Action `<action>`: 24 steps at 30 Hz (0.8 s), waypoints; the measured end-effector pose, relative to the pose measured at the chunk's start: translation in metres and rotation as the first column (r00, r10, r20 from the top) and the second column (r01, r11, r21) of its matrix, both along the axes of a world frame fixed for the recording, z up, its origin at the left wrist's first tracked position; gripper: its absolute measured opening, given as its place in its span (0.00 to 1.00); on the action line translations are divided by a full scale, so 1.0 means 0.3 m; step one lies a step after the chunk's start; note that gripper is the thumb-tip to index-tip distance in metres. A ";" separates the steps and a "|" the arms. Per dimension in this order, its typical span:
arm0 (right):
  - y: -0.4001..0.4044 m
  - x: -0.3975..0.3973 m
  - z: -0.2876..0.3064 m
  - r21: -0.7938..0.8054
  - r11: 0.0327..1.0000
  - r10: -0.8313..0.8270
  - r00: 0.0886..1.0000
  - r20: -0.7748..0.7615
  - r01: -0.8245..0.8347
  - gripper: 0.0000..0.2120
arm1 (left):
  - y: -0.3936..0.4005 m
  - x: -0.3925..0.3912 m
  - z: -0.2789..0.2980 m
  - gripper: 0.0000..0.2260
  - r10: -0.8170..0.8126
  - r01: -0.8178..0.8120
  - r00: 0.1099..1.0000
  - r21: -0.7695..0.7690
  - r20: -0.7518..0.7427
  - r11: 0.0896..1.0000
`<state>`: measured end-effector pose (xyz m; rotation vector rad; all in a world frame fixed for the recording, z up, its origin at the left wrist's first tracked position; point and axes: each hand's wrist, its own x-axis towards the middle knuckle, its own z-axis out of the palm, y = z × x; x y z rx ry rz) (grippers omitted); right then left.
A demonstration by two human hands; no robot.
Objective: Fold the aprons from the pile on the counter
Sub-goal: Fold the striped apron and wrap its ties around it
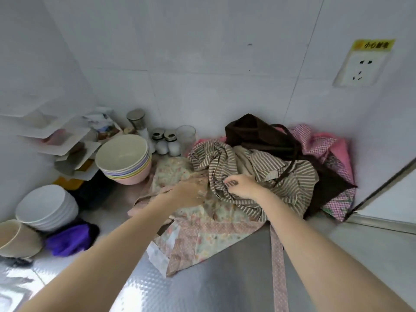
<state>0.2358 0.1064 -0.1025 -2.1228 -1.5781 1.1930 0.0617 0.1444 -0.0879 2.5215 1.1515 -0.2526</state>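
Striped apron (252,174) is lying crumpled on the far pile, partly over the floral apron (202,230); right hand (242,185) is pinching its near-left folds, while left hand (189,194), blurred and grip unclear, is reaching just left.

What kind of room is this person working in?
Most likely a small kitchen. Stacked bowls and lidded seasoning jars stand on a metal counter against a white wall with a socket. Both hands reach into a pile of aprons there.
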 end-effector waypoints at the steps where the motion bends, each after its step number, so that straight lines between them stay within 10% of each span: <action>1: 0.043 -0.012 -0.032 0.045 0.997 -0.066 0.995 -0.070 0.069 0.18 | 0.025 -0.014 -0.042 0.20 0.007 -0.010 0.994 -0.033 -0.110 0.999; 5: 0.186 -0.085 -0.148 0.094 0.972 -0.199 0.965 -0.171 0.217 0.18 | 0.098 -0.031 -0.128 0.22 0.072 -0.089 0.990 -0.146 -0.121 0.985; 9: 0.274 -0.105 -0.211 0.124 0.932 -0.351 0.934 0.065 0.341 0.23 | 0.141 -0.044 -0.163 0.22 0.075 -0.093 0.990 -0.155 -0.117 0.983; 16: 0.290 -0.093 -0.129 0.132 0.780 -0.600 0.790 -0.126 0.612 0.16 | 0.188 -0.060 -0.139 0.22 0.127 -0.132 0.990 -0.086 -0.063 0.987; 24: 0.125 0.028 0.532 0.693 0.597 -0.434 0.890 -0.144 0.404 0.12 | 0.192 -0.053 0.193 0.23 0.280 -0.332 0.843 0.035 0.459 0.943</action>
